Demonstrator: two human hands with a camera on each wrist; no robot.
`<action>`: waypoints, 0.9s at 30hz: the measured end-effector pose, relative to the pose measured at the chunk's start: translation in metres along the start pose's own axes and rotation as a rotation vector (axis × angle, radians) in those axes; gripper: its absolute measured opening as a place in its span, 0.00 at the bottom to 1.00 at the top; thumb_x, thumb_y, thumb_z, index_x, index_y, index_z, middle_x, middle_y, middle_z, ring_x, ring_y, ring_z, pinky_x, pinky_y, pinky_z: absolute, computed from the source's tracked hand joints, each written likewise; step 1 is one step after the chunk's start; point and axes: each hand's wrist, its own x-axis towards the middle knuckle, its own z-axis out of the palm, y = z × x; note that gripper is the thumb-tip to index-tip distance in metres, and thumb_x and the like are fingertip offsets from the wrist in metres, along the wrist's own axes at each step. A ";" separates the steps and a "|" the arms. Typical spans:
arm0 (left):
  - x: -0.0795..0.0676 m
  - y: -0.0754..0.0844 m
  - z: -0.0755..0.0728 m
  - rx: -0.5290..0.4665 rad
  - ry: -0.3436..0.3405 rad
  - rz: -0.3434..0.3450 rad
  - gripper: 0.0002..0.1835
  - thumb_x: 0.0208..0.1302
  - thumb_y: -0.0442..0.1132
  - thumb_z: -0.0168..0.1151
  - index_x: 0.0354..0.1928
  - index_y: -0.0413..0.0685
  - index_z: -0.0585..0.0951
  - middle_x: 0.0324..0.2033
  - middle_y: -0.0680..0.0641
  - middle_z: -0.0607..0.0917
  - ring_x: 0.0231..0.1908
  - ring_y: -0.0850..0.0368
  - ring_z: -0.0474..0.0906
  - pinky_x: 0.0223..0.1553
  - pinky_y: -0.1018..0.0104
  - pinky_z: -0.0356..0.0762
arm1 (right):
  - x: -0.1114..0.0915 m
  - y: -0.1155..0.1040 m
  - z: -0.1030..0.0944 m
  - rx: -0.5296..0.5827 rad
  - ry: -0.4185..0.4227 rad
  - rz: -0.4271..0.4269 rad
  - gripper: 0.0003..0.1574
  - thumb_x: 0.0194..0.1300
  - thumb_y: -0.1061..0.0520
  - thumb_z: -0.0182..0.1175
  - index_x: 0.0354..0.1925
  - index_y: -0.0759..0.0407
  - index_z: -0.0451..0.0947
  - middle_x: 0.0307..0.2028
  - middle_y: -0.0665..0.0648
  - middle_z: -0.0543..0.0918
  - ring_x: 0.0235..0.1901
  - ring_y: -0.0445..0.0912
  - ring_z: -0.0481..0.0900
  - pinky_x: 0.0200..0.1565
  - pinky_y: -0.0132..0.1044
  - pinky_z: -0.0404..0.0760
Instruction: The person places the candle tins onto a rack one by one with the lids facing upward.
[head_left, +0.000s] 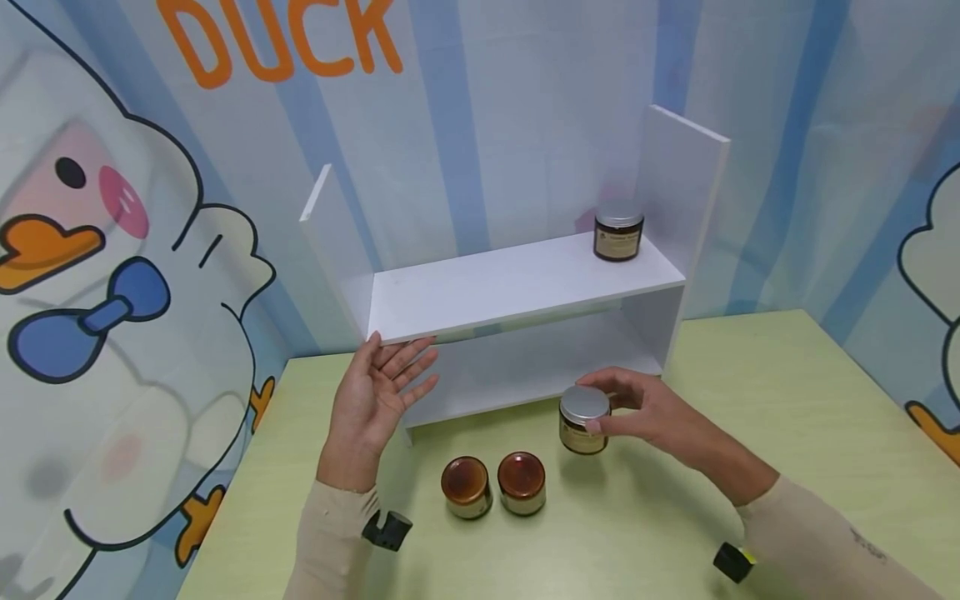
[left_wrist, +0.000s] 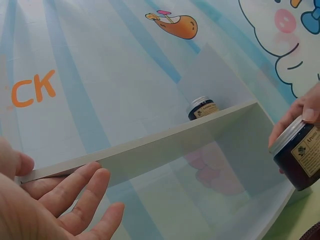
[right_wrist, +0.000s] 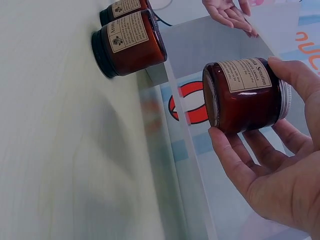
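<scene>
My right hand (head_left: 648, 408) holds a candle jar (right_wrist: 242, 95) of amber glass with a silver lid and a paper label, thumb and fingers around it near the lid. The jar is upright, above the table in front of the white shelf (head_left: 465, 292). My left hand (head_left: 378, 396) pinches the left front corner of the upper board, thumb above and fingers below. On that board, at the right end, stands another candle jar (head_left: 618, 233) with a silver lid. Two more candle jars, left (head_left: 467, 487) and right (head_left: 522, 483), stand bottom up on the table.
The pale green-yellow table (head_left: 780, 400) carries the shelf near its back edge. Upright side panels, left (head_left: 337, 250) and right (head_left: 678, 183), rise above the upper board. A patterned cloth backdrop (head_left: 517, 108) with cartoon ducks hangs behind.
</scene>
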 end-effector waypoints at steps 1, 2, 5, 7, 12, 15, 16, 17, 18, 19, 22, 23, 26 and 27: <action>0.000 0.000 0.000 0.000 0.000 0.000 0.28 0.82 0.56 0.42 0.67 0.40 0.70 0.53 0.44 0.88 0.56 0.50 0.84 0.60 0.48 0.78 | 0.000 -0.001 0.000 -0.001 -0.002 -0.004 0.30 0.65 0.52 0.72 0.63 0.49 0.76 0.56 0.58 0.81 0.56 0.57 0.77 0.50 0.42 0.83; 0.000 0.000 0.000 -0.002 0.000 0.001 0.28 0.82 0.56 0.42 0.66 0.40 0.70 0.52 0.45 0.88 0.56 0.50 0.84 0.60 0.48 0.78 | 0.000 -0.001 -0.001 -0.001 -0.003 -0.003 0.30 0.65 0.52 0.72 0.64 0.49 0.76 0.56 0.58 0.81 0.57 0.57 0.77 0.50 0.42 0.83; 0.000 0.000 -0.001 -0.001 -0.002 0.001 0.28 0.82 0.56 0.43 0.66 0.40 0.71 0.52 0.45 0.89 0.56 0.50 0.84 0.60 0.48 0.78 | 0.001 -0.002 -0.002 -0.004 -0.002 0.003 0.32 0.65 0.52 0.72 0.65 0.48 0.76 0.56 0.58 0.81 0.57 0.57 0.77 0.50 0.43 0.82; 0.000 0.000 -0.001 0.001 -0.002 0.002 0.28 0.82 0.56 0.43 0.66 0.40 0.71 0.52 0.45 0.89 0.56 0.50 0.84 0.60 0.47 0.78 | 0.002 -0.002 -0.002 -0.002 -0.003 0.008 0.33 0.65 0.52 0.72 0.66 0.48 0.76 0.56 0.58 0.81 0.57 0.57 0.77 0.51 0.43 0.82; 0.000 0.000 0.000 0.010 -0.001 0.006 0.29 0.82 0.56 0.42 0.67 0.40 0.70 0.53 0.45 0.88 0.56 0.50 0.84 0.60 0.48 0.78 | 0.002 -0.004 -0.004 0.005 -0.011 0.006 0.32 0.64 0.52 0.73 0.65 0.50 0.76 0.56 0.59 0.82 0.57 0.56 0.78 0.51 0.43 0.83; -0.001 0.000 0.000 0.011 0.002 0.004 0.29 0.82 0.56 0.42 0.67 0.40 0.70 0.54 0.44 0.88 0.56 0.50 0.84 0.60 0.48 0.78 | 0.002 -0.007 -0.006 0.004 -0.027 -0.011 0.32 0.64 0.53 0.72 0.65 0.52 0.76 0.56 0.59 0.82 0.57 0.56 0.78 0.51 0.42 0.84; -0.001 0.000 0.000 0.009 0.003 0.004 0.29 0.82 0.56 0.42 0.67 0.40 0.70 0.54 0.44 0.87 0.56 0.50 0.84 0.60 0.48 0.78 | 0.003 -0.008 -0.007 0.001 -0.033 -0.018 0.32 0.64 0.54 0.72 0.65 0.52 0.76 0.56 0.59 0.82 0.57 0.56 0.79 0.51 0.42 0.84; -0.001 0.000 0.000 0.009 0.003 0.003 0.29 0.82 0.56 0.42 0.67 0.40 0.70 0.55 0.43 0.87 0.56 0.50 0.84 0.60 0.48 0.78 | 0.003 -0.009 -0.008 -0.001 -0.039 -0.026 0.32 0.64 0.54 0.72 0.64 0.53 0.76 0.56 0.60 0.82 0.56 0.56 0.79 0.51 0.42 0.84; -0.001 0.000 0.000 0.008 0.003 0.002 0.28 0.82 0.56 0.42 0.67 0.40 0.70 0.55 0.43 0.86 0.56 0.50 0.84 0.61 0.48 0.78 | 0.003 -0.009 -0.009 -0.003 -0.044 -0.034 0.31 0.64 0.54 0.72 0.64 0.53 0.76 0.56 0.60 0.82 0.56 0.56 0.79 0.51 0.42 0.84; -0.001 0.000 0.000 0.006 0.003 0.001 0.28 0.82 0.56 0.42 0.67 0.40 0.70 0.56 0.43 0.86 0.56 0.50 0.84 0.61 0.48 0.78 | 0.003 -0.010 -0.010 -0.007 -0.050 -0.040 0.31 0.65 0.55 0.72 0.64 0.53 0.76 0.56 0.60 0.82 0.56 0.56 0.79 0.51 0.43 0.83; 0.000 0.001 0.000 0.005 0.003 0.000 0.28 0.82 0.56 0.43 0.67 0.40 0.70 0.56 0.43 0.86 0.56 0.50 0.84 0.61 0.47 0.77 | 0.004 -0.012 -0.013 -0.021 -0.061 -0.057 0.30 0.65 0.55 0.72 0.64 0.52 0.76 0.56 0.59 0.82 0.56 0.55 0.80 0.51 0.43 0.83; 0.000 0.001 0.000 0.005 0.003 -0.001 0.28 0.82 0.56 0.43 0.66 0.40 0.70 0.56 0.43 0.86 0.56 0.50 0.84 0.62 0.47 0.77 | 0.005 -0.012 -0.014 -0.024 -0.064 -0.063 0.30 0.65 0.55 0.72 0.63 0.52 0.76 0.56 0.58 0.82 0.56 0.55 0.80 0.52 0.43 0.82; 0.000 0.001 0.000 0.006 0.004 -0.001 0.28 0.82 0.56 0.43 0.66 0.40 0.71 0.57 0.42 0.85 0.56 0.50 0.84 0.62 0.47 0.77 | 0.005 -0.013 -0.016 -0.025 -0.070 -0.073 0.31 0.64 0.56 0.72 0.63 0.51 0.76 0.56 0.58 0.82 0.57 0.55 0.79 0.52 0.43 0.82; 0.000 0.001 0.000 0.007 0.004 -0.001 0.28 0.82 0.56 0.43 0.66 0.40 0.70 0.57 0.42 0.85 0.56 0.50 0.84 0.62 0.47 0.77 | 0.005 -0.013 -0.016 -0.025 -0.071 -0.076 0.31 0.64 0.57 0.72 0.64 0.51 0.76 0.56 0.58 0.82 0.57 0.55 0.79 0.52 0.43 0.82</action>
